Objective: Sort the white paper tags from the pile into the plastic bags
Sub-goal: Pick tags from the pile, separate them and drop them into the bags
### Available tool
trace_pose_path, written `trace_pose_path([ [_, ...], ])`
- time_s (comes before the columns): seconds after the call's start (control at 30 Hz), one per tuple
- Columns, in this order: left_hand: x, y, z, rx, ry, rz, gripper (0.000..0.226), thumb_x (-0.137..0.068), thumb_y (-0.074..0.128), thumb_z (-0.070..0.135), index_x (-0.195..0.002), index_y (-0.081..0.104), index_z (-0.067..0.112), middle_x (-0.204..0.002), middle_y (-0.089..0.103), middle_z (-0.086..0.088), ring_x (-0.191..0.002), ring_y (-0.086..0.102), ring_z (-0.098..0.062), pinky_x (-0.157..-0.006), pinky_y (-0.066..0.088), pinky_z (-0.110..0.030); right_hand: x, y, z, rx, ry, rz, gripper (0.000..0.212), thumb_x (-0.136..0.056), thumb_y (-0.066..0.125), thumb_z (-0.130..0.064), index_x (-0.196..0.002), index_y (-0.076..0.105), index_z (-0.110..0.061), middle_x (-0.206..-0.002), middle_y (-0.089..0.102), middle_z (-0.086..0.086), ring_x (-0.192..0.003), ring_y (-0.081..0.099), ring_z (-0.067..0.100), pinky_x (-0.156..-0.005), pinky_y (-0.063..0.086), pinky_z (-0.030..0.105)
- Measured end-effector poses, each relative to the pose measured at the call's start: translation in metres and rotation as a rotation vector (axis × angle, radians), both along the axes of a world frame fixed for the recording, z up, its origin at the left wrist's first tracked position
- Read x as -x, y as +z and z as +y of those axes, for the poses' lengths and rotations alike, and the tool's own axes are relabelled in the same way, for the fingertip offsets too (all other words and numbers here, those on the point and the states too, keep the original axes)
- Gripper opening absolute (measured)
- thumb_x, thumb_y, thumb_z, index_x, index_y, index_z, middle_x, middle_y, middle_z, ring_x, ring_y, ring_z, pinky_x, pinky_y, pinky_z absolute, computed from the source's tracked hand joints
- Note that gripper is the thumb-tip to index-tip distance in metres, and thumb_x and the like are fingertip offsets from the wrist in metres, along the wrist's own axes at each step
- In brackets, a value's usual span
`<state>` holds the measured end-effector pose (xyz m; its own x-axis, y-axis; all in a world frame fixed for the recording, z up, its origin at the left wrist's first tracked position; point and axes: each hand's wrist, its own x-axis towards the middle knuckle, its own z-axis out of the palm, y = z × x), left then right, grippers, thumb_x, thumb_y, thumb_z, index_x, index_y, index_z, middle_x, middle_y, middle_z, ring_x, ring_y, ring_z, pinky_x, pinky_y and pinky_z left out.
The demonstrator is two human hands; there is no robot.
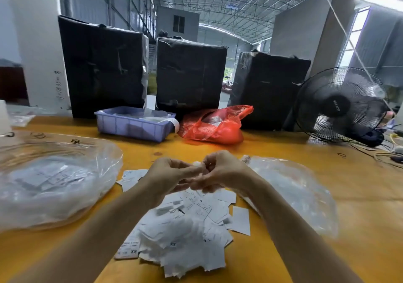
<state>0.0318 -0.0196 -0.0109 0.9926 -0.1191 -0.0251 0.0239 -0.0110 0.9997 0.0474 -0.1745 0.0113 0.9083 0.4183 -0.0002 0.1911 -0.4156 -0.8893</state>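
1. The loose pile of white paper tags [185,228] lies on the orange counter [359,228], directly below and nearer the camera than the fingers; several tags show printed "XS" and "S" marks.
2. The left hand [165,176] and the right hand [220,171] meet above the far edge of the pile, fingers [196,169] curled inward and touching each other.
3. A small white thing [197,163] shows at the fingertips of both hands, seemingly pinched between them; blur hides what it is and exactly how it is held.
4. To the left of the fingers lies a large clear plastic bag [50,184] with white tags inside it.
5. To the right of the fingers lies a second clear plastic bag [290,191], also holding white contents, touching the pile's right edge.
6. Beyond the fingers stand a lavender plastic tray [133,123] and, just beside it on the right, a crumpled red plastic bag [216,125].
7. Behind those stand three tall black-wrapped boxes [189,73].
8. Far right of the fingers, a black electric fan [340,106] rests on the counter.
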Motion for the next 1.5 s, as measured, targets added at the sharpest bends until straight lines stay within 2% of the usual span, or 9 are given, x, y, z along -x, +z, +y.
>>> trace_pose_path([
  [0.2, -0.006, 0.0, 0.017, 0.104, 0.097, 0.016, 0.003, -0.077, 0.07, 0.001, -0.08, 0.069, 0.0, -0.069, 0.073, -0.009, -0.058, 0.069, -0.011, -0.056, 0.056, -0.017, -0.006, -0.005, -0.005, -0.103, -0.055, 0.082, 0.039, -0.067, 0.081, -0.016, -0.101, 0.063, -0.008, -0.075, 0.073, 0.004, -0.067, 0.069, 0.012, -0.06, 0.054, 0.02],
  [0.37, -0.007, -0.002, 0.02, 0.073, 0.111, -0.034, 0.018, -0.067, 0.076, -0.006, -0.08, 0.066, 0.0, -0.064, 0.071, -0.007, -0.057, 0.069, -0.014, -0.054, 0.055, -0.018, -0.007, -0.011, 0.0, -0.174, -0.027, 0.279, 0.057, -0.059, 0.08, -0.027, -0.111, 0.063, -0.008, -0.083, 0.074, 0.0, -0.072, 0.07, 0.011, -0.064, 0.053, 0.023],
  [0.57, -0.009, -0.003, 0.021, -0.005, 0.147, -0.092, 0.045, -0.06, 0.081, -0.009, -0.095, 0.057, 0.005, -0.084, 0.069, -0.015, -0.068, 0.07, -0.016, -0.054, 0.053, -0.017, -0.009, -0.017, 0.003, -0.27, 0.024, 0.392, 0.033, -0.06, 0.08, -0.005, -0.091, 0.068, -0.003, -0.063, 0.058, 0.002, -0.055, 0.051, 0.01, -0.056, 0.045, 0.02],
  [0.67, -0.01, -0.003, 0.022, -0.022, 0.102, -0.076, 0.041, -0.063, 0.079, -0.011, -0.095, 0.057, 0.005, -0.086, 0.066, -0.014, -0.07, 0.068, -0.016, -0.055, 0.054, -0.017, -0.011, -0.018, 0.002, -0.351, 0.006, 0.414, 0.035, -0.056, 0.077, -0.004, -0.09, 0.074, -0.007, -0.058, 0.059, 0.003, -0.049, 0.05, 0.009, -0.052, 0.044, 0.02],
  [0.87, -0.012, 0.0, 0.029, -0.089, -0.054, -0.011, 0.031, -0.071, 0.076, -0.003, -0.099, 0.065, 0.004, -0.079, 0.071, -0.006, -0.073, 0.065, -0.012, -0.066, 0.05, -0.019, -0.011, -0.019, 0.003, -0.367, -0.073, 0.323, 0.002, -0.069, 0.075, -0.01, -0.07, 0.076, -0.012, -0.064, 0.066, 0.004, -0.052, 0.058, 0.011, -0.051, 0.047, 0.02],
  [1.0, -0.007, 0.001, 0.028, -0.04, -0.159, 0.072, 0.036, -0.065, 0.078, 0.016, -0.098, 0.072, 0.003, -0.07, 0.067, -0.001, -0.056, 0.056, -0.005, -0.053, 0.043, -0.014, -0.012, -0.022, 0.009, -0.421, -0.118, 0.291, 0.009, -0.076, 0.071, -0.011, -0.069, 0.077, -0.013, -0.065, 0.068, 0.003, -0.054, 0.06, 0.008, -0.054, 0.046, 0.02],
  [1.1, -0.008, -0.002, 0.025, 0.062, -0.084, 0.104, 0.027, -0.064, 0.076, 0.014, -0.09, 0.073, 0.005, -0.065, 0.068, -0.001, -0.049, 0.053, -0.004, -0.049, 0.043, -0.014, -0.011, -0.024, 0.013, -0.47, -0.134, 0.298, 0.006, -0.064, 0.076, -0.018, -0.067, 0.076, -0.013, -0.064, 0.067, 0.003, -0.054, 0.059, 0.008, -0.055, 0.044, 0.021],
  [1.33, -0.01, -0.003, 0.02, 0.173, 0.019, 0.109, 0.014, -0.07, 0.074, 0.015, -0.084, 0.072, 0.012, -0.07, 0.069, 0.0, -0.066, 0.055, -0.011, -0.061, 0.042, -0.02, -0.011, -0.028, 0.016, -0.564, -0.158, 0.371, 0.027, -0.052, 0.079, -0.021, -0.074, 0.066, -0.013, -0.063, 0.066, 0.0, -0.053, 0.061, 0.009, -0.057, 0.046, 0.024],
  [1.5, -0.015, -0.004, 0.019, 0.293, 0.135, 0.059, 0.012, -0.073, 0.07, 0.016, -0.081, 0.066, 0.008, -0.063, 0.071, 0.001, -0.067, 0.062, -0.013, -0.062, 0.044, -0.022, -0.01, -0.027, 0.015, -0.344, -0.033, 0.362, 0.02, -0.057, 0.08, -0.029, -0.07, 0.073, -0.016, -0.079, 0.074, 0.002, -0.07, 0.07, 0.015, -0.073, 0.052, 0.031],
])
